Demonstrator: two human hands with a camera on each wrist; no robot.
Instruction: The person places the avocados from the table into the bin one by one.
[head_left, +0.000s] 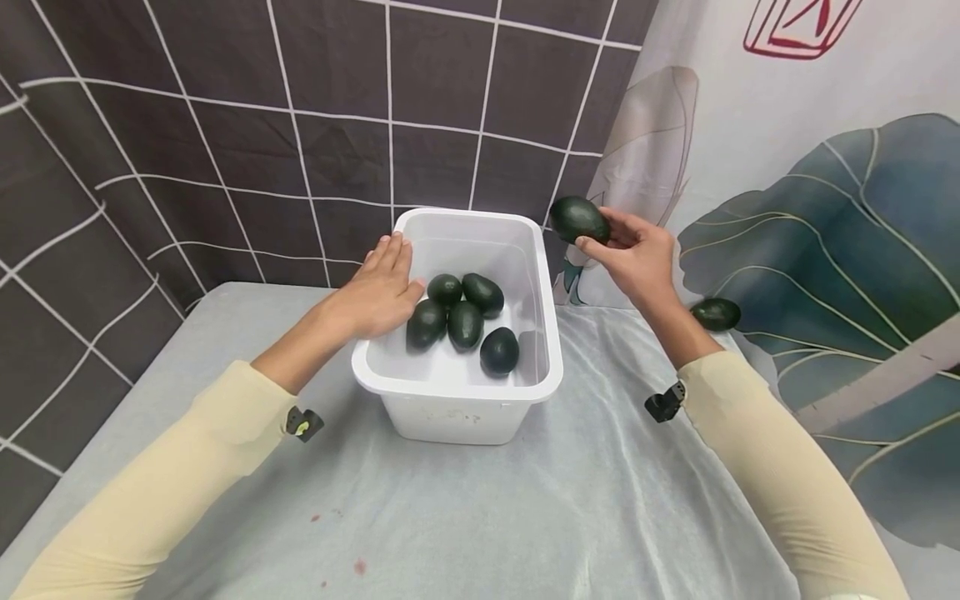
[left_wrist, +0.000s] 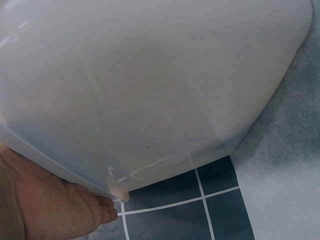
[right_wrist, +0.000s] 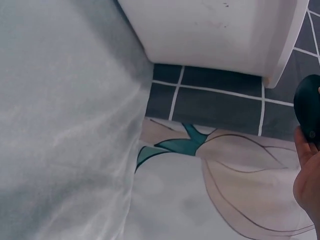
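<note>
In the head view a white plastic tub (head_left: 459,412) stands on the cloth-covered table, and several dark green avocados (head_left: 465,325) lie on its floor. My left hand (head_left: 381,292) rests on the tub's left rim with its fingers straight; the left wrist view has this hand (left_wrist: 60,207) against the tub's wall (left_wrist: 150,100). To the right of the tub and above its rim, my right hand (head_left: 637,250) grips another avocado (head_left: 579,219) between thumb and fingers. At the edge of the right wrist view, part of that avocado (right_wrist: 306,107) shows above the fingertips.
One more avocado (head_left: 715,314) lies on the table at the right, beyond my right forearm. A dark curtain with a white grid (head_left: 337,158) hangs behind the tub. To its right hangs a pale cloth printed with large leaves (head_left: 847,242). The grey cloth (head_left: 450,517) has wrinkles.
</note>
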